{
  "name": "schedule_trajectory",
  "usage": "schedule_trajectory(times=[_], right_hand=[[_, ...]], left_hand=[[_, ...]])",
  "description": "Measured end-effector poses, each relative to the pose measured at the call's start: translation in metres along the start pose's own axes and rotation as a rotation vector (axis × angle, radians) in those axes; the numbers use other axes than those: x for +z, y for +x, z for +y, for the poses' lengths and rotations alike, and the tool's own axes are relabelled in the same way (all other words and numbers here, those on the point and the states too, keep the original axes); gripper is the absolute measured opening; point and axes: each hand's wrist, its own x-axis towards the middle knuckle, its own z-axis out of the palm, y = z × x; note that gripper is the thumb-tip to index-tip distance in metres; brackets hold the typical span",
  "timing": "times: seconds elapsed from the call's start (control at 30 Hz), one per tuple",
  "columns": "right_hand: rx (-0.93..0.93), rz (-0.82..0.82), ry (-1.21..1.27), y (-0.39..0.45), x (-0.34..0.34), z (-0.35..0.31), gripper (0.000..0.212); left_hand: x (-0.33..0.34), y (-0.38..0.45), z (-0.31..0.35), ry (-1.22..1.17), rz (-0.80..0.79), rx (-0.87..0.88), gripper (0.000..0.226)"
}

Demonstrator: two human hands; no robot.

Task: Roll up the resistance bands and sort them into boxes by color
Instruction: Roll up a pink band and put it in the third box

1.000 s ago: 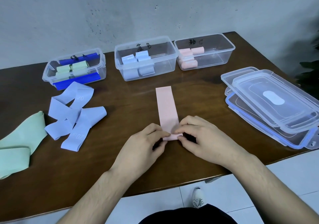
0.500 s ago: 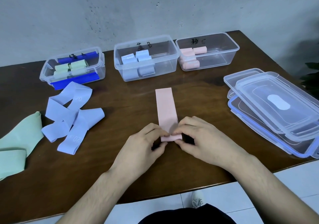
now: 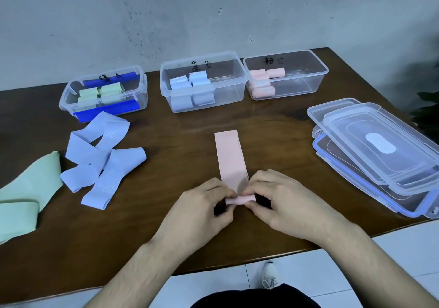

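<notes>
A pink band (image 3: 230, 155) lies flat on the brown table (image 3: 180, 236), running away from me. Its near end is curled into a small roll, pinched from both sides by my left hand (image 3: 202, 208) and my right hand (image 3: 278, 203). Three clear boxes stand at the back: the left box (image 3: 71, 103) holds green rolls, the middle box (image 3: 237, 91) pale blue rolls, the right box (image 3: 308, 79) pink rolls. Unrolled pale blue bands (image 3: 99, 160) and a green band (image 3: 26, 196) lie at the left.
A stack of clear lids (image 3: 384, 155) with blue seals sits at the right, reaching the table's front right edge. The wall rises right behind the boxes. A dark green plant (image 3: 427, 108) shows at the far right.
The pink band's near end has gone from a flat fold to a small roll between my fingers. Both hands stay in place at that end.
</notes>
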Motion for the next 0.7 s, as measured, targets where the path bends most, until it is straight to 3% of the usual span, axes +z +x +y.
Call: schedule_trajectory(times=[0.3, 0.7], right_hand=[[-0.012, 0.070, 0.020, -0.0020, 0.0010, -0.0059, 0.020], [0.033, 0.076, 0.055, 0.0029, 0.0013, -0.0015, 0.023]], left_hand=[[-0.0005, 0.0035, -0.0023, -0.022, -0.040, -0.074, 0.025], [-0.0005, 0.0016, -0.0038, -0.046, 0.036, -0.033, 0.014]])
